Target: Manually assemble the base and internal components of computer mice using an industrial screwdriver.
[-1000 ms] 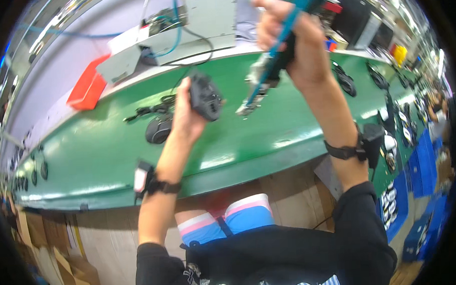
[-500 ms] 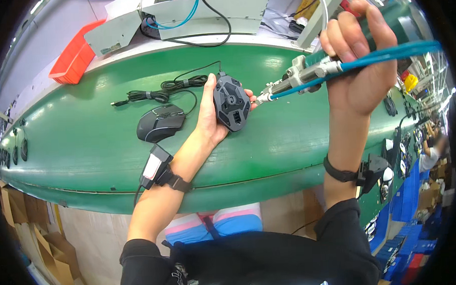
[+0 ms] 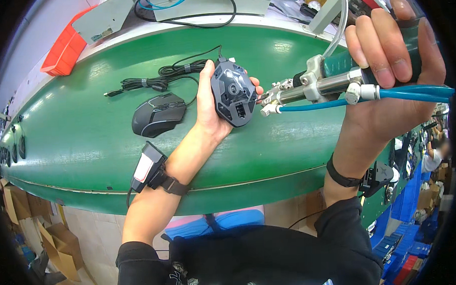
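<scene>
My left hand (image 3: pixel 213 113) is closed around a black computer mouse (image 3: pixel 232 87), its underside facing up and its cable running off the far end. My right hand (image 3: pixel 389 71) wraps round the green body of an air-powered screwdriver (image 3: pixel 331 86) with blue hoses. The screwdriver lies nearly level, its metal nose pointing left to the right edge of the held mouse; whether the bit sits in a screw hole is too small to tell. A second black mouse (image 3: pixel 159 115) rests right side up to the left, beside a tied black cable bundle (image 3: pixel 183 70).
Everything lies on a long green belt-like table (image 3: pixel 268 156). An orange bin (image 3: pixel 66 50) stands at the far left, near a grey metal housing (image 3: pixel 208 5). More mice hang or lie at both ends. Cardboard boxes (image 3: pixel 61 249) sit on the floor at left, with blue crates (image 3: pixel 408 201) at right.
My right hand and the screwdriver have tilted lower and shifted right in the picture, and the tool lies flatter. The held mouse has turned slightly in my left hand.
</scene>
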`<move>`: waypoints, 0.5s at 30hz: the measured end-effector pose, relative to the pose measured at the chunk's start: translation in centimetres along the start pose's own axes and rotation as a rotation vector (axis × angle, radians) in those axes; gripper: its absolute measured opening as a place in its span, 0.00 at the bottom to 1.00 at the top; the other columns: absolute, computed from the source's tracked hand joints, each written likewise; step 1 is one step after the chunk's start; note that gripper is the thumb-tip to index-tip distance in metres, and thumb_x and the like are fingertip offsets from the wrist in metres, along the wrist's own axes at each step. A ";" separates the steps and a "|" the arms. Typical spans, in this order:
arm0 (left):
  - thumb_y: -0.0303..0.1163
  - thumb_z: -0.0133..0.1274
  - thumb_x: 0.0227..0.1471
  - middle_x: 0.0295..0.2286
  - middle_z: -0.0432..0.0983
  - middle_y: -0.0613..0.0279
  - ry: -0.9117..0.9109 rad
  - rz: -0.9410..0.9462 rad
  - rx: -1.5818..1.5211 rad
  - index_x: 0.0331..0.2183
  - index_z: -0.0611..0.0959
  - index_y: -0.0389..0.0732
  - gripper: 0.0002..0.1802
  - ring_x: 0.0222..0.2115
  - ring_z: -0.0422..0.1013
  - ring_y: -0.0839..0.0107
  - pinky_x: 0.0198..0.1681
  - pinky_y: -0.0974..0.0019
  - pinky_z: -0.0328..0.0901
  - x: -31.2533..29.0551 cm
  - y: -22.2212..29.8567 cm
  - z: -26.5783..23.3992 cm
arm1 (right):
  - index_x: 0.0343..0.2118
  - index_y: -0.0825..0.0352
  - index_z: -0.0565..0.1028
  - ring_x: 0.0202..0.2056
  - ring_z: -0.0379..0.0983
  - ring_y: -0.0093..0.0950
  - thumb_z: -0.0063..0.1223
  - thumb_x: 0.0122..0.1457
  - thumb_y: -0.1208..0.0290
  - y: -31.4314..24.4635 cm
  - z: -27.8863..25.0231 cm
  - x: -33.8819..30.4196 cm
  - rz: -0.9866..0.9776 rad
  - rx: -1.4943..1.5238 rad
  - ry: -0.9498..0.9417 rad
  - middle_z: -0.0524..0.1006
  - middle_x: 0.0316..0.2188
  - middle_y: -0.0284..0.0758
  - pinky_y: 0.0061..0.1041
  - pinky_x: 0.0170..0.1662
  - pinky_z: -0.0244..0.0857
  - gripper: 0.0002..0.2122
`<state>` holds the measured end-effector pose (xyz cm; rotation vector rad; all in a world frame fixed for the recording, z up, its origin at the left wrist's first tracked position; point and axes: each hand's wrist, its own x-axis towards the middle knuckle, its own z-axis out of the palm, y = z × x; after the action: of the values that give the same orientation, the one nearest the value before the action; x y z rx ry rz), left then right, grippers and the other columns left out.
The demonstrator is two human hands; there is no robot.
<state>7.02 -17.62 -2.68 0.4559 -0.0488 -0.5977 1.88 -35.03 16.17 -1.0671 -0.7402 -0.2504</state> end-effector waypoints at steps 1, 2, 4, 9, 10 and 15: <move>0.64 0.38 0.60 0.36 0.78 0.43 -0.017 -0.001 -0.022 0.42 0.77 0.34 0.38 0.38 0.77 0.57 0.45 0.58 0.73 -0.1 0.0 0.0 | 0.42 0.70 0.69 0.18 0.58 0.14 0.42 0.65 0.65 0.0 0.0 -0.1 -0.001 0.001 0.001 0.63 0.16 0.22 0.18 0.32 0.56 0.12; 0.64 0.38 0.60 0.36 0.78 0.43 -0.016 -0.003 -0.019 0.42 0.77 0.34 0.38 0.38 0.77 0.57 0.45 0.58 0.73 -0.1 0.0 -0.1 | 0.42 0.70 0.69 0.18 0.58 0.14 0.42 0.65 0.65 0.0 0.0 -0.1 -0.001 0.003 0.001 0.63 0.16 0.22 0.18 0.32 0.56 0.12; 0.69 0.37 0.57 0.34 0.79 0.49 0.038 0.013 0.057 0.40 0.77 0.38 0.40 0.35 0.78 0.57 0.41 0.57 0.74 -0.1 0.0 0.1 | 0.42 0.70 0.69 0.18 0.59 0.14 0.42 0.65 0.65 0.0 0.0 -0.2 -0.002 0.002 0.000 0.63 0.16 0.22 0.18 0.32 0.56 0.12; 0.67 0.37 0.58 0.34 0.79 0.46 0.024 -0.008 0.018 0.41 0.77 0.37 0.39 0.36 0.78 0.58 0.42 0.58 0.74 -0.2 0.1 0.1 | 0.42 0.70 0.69 0.18 0.59 0.13 0.42 0.66 0.65 0.2 -0.1 0.1 0.003 0.006 -0.012 0.64 0.16 0.22 0.18 0.32 0.57 0.12; 0.65 0.38 0.59 0.35 0.79 0.44 -0.005 -0.015 -0.009 0.42 0.77 0.35 0.39 0.36 0.78 0.59 0.43 0.59 0.74 -0.2 0.1 0.1 | 0.42 0.70 0.69 0.18 0.59 0.13 0.42 0.66 0.65 0.2 -0.1 0.1 0.005 0.007 -0.015 0.64 0.16 0.22 0.18 0.32 0.57 0.12; 0.65 0.39 0.59 0.35 0.79 0.45 -0.008 -0.022 -0.007 0.42 0.78 0.35 0.38 0.36 0.78 0.60 0.41 0.60 0.74 -0.2 0.0 0.2 | 0.42 0.70 0.69 0.18 0.60 0.13 0.42 0.66 0.65 0.3 -0.2 0.3 0.019 0.007 -0.028 0.64 0.16 0.22 0.18 0.32 0.57 0.12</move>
<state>6.78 -17.56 -2.54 0.4477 -0.0496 -0.6208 2.30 -35.00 16.11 -1.0720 -0.7555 -0.2171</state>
